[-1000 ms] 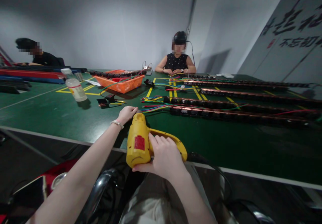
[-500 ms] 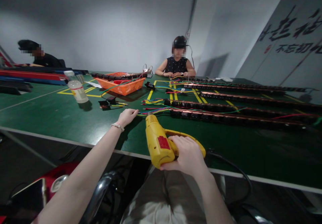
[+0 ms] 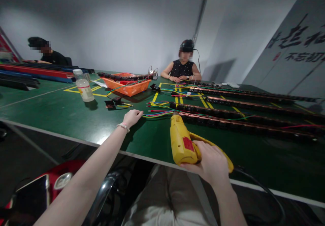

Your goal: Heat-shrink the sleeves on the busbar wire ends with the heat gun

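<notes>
A matte green counter (image 3: 63, 111) fills a grey-walled room. The right hand (image 3: 208, 160) has its fingers wrapped round the loop handle of a yellow plastic heat gun (image 3: 181, 143) at the near edge. Its metal nozzle points to 11 o'clock, toward coloured wire ends (image 3: 157, 113). The left hand (image 3: 132, 117) lies flat beside them, fingers together and holding nothing. Aiming seems the step in hand; heating would call for a steady nozzle.

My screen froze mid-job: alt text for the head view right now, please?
The right hand grips a yellow heat gun at the near edge of a green table, nozzle toward coloured wires. The left hand lies open beside the wire ends. Beyond: long black strips, an orange tray, a bottle, a person seated opposite.
</notes>
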Motion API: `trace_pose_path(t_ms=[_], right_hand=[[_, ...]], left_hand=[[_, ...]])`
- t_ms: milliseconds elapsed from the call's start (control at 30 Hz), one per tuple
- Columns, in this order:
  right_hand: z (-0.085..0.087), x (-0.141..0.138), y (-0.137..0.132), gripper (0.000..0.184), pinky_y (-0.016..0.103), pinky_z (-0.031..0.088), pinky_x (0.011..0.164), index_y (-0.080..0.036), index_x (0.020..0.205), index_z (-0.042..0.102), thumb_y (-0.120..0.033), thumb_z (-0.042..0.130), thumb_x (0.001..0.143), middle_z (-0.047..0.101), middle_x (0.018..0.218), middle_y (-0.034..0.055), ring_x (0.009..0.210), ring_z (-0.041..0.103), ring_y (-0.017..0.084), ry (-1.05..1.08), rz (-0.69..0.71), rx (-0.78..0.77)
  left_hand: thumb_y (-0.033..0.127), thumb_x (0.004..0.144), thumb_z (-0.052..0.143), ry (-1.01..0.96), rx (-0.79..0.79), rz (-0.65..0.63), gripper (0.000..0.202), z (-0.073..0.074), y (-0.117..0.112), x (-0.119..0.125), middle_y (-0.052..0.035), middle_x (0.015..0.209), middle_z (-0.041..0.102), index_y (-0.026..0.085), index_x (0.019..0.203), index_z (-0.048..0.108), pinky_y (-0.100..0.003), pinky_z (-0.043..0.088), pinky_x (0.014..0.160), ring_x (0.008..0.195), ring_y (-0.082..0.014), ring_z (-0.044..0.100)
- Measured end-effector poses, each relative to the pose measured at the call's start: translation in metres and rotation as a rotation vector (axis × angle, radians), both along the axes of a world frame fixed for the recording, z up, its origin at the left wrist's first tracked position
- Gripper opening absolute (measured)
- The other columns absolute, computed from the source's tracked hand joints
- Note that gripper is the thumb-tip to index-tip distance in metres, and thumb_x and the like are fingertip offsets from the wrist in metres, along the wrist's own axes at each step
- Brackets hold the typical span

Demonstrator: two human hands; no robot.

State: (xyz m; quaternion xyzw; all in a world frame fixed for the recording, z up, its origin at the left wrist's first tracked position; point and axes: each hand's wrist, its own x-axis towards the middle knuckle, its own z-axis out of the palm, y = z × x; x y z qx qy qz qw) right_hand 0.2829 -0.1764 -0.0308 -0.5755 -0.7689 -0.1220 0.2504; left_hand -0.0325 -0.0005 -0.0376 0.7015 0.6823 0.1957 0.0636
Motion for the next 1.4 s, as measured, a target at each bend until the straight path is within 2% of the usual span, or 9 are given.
trace_pose_path(t_ms=[267,433,633,900,1133,1400], right_hand=[[0.000,-0.021,-0.001,0.075,0.033,0.036,0.073,-0.016,0.092,0.057,-0.083,0.044,0.061,0.064,0.085,0.0069,0.078,0.059,0.023,-0.047,-0.003,0.067],[-0.004,-0.044,0.000,0.076,0.033,0.035,0.073,-0.016,0.092,0.056,-0.083,0.045,0.060,0.063,0.084,0.0077,0.077,0.057,0.023,-0.035,0.052,0.094],[-0.005,-0.075,-0.002,0.079,0.034,0.034,0.072,-0.016,0.091,0.057,-0.085,0.047,0.054,0.062,0.082,0.0070,0.077,0.056,0.023,0.035,0.124,0.049],[-0.003,-0.110,0.004,0.081,0.034,0.033,0.075,-0.016,0.088,0.057,-0.086,0.053,0.047,0.062,0.083,0.0060,0.078,0.056,0.023,0.082,0.222,-0.007],[-0.005,-0.111,0.005,0.082,0.034,0.033,0.075,-0.017,0.088,0.057,-0.088,0.049,0.047,0.062,0.082,0.0040,0.079,0.056,0.021,0.115,0.252,-0.002],[-0.002,-0.086,0.008,0.088,0.033,0.035,0.074,-0.017,0.092,0.060,-0.090,0.045,0.047,0.064,0.082,0.0056,0.075,0.058,0.021,0.103,0.259,0.024]], left_hand=[[0.052,0.086,0.031,0.003,-0.015,0.053,0.050,0.001,0.001,0.005,-0.0087,0.091,0.069,0.022,0.085,0.071,-0.024,0.037,0.064,0.087,-0.0227,0.061],[0.052,0.086,0.032,-0.025,0.011,0.080,0.049,0.001,0.001,0.005,-0.0086,0.092,0.069,0.022,0.085,0.071,-0.024,0.038,0.066,0.089,-0.0230,0.062],[0.052,0.086,0.028,-0.089,-0.015,0.177,0.052,0.001,0.004,0.001,-0.0082,0.094,0.069,0.022,0.083,0.071,-0.025,0.038,0.063,0.088,-0.0229,0.062],[0.053,0.085,0.028,-0.034,-0.029,0.172,0.053,-0.001,0.007,0.001,-0.0095,0.098,0.069,0.022,0.088,0.071,-0.025,0.039,0.065,0.090,-0.0231,0.061],[0.054,0.086,0.028,-0.027,-0.023,0.087,0.054,-0.001,0.006,-0.003,-0.0092,0.098,0.069,0.021,0.091,0.070,-0.024,0.036,0.063,0.089,-0.0210,0.061],[0.053,0.087,0.030,-0.040,0.026,0.042,0.053,-0.002,0.001,-0.004,-0.0087,0.088,0.069,0.019,0.083,0.071,-0.024,0.033,0.060,0.080,-0.0193,0.060]])
